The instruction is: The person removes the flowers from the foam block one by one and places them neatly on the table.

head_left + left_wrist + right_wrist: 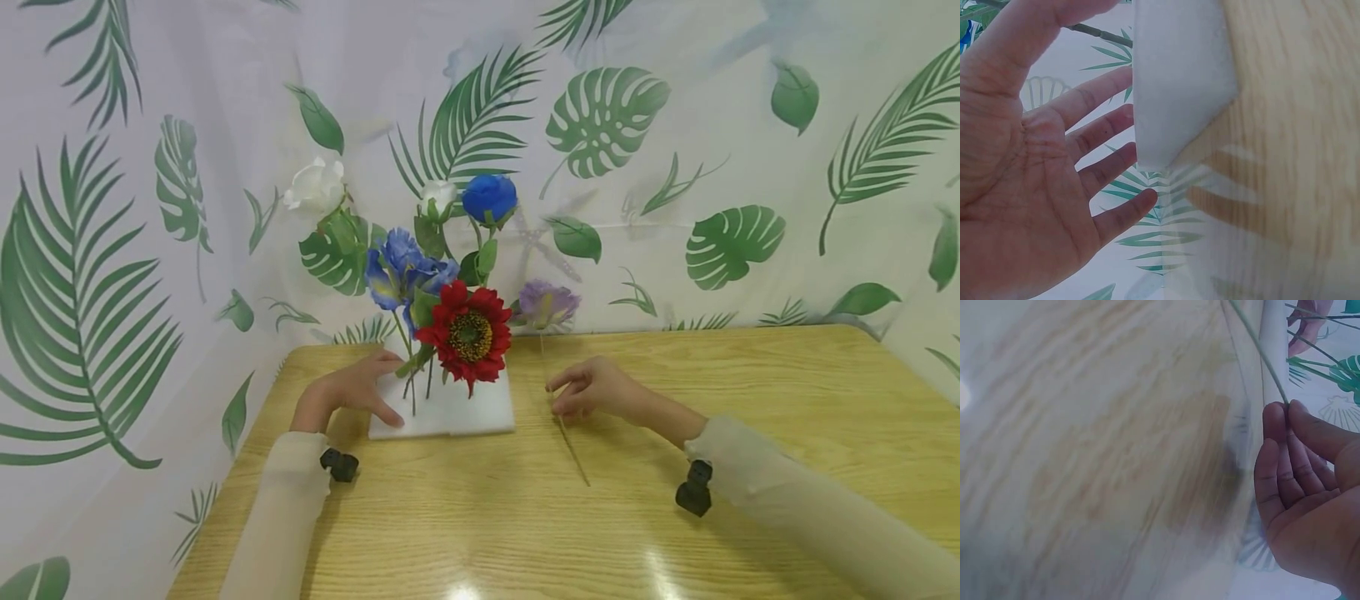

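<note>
A white foam block (457, 421) lies on the table with several artificial flowers standing upright in it. Among them are a red sunflower (470, 332), a blue iris (405, 267), a blue rose (489, 198) and white roses (317, 185). My left hand (363, 387) rests at the block's left side, thumb and fingers spread; its fingertips lie right at the foam edge in the left wrist view. To the right of the block, my right hand (596, 389) pinches the stem of a purple flower (547, 304) between thumb and fingertips, the bloom up and the stem's lower end slanting right.
The wooden table (525, 533) extends in front of the block and off to the right. Behind it hangs a white cloth (660, 192) printed with green leaves. A small black camera (693, 489) sits on the right wrist, another (340, 465) on the left.
</note>
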{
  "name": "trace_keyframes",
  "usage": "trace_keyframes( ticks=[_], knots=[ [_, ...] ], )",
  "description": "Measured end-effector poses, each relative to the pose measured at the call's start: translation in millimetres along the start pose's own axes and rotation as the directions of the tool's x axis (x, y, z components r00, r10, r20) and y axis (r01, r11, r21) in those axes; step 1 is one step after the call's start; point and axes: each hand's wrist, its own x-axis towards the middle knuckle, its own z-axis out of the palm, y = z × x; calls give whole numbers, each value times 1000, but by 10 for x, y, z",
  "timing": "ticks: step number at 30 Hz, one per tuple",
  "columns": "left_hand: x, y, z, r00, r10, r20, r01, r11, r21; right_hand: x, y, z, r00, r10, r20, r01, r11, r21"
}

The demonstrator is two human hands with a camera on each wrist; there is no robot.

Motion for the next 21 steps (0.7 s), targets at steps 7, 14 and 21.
trace_keyframes(
  ticks=[7, 14, 21],
  knots=[
    [2, -8, -7, 1000, -1, 3, 1, 1000, -8, 53, 21, 74, 999, 49, 1, -49, 997, 58],
    [10, -22, 1, 1000, 0, 0, 0, 1000, -7, 62, 36, 112, 998, 65, 2, -65, 997, 40],
    [13, -8, 4, 1000, 5, -1, -5, 1000, -1, 28, -3, 154, 1000, 28, 4, -28, 1000, -1]
  ],
)
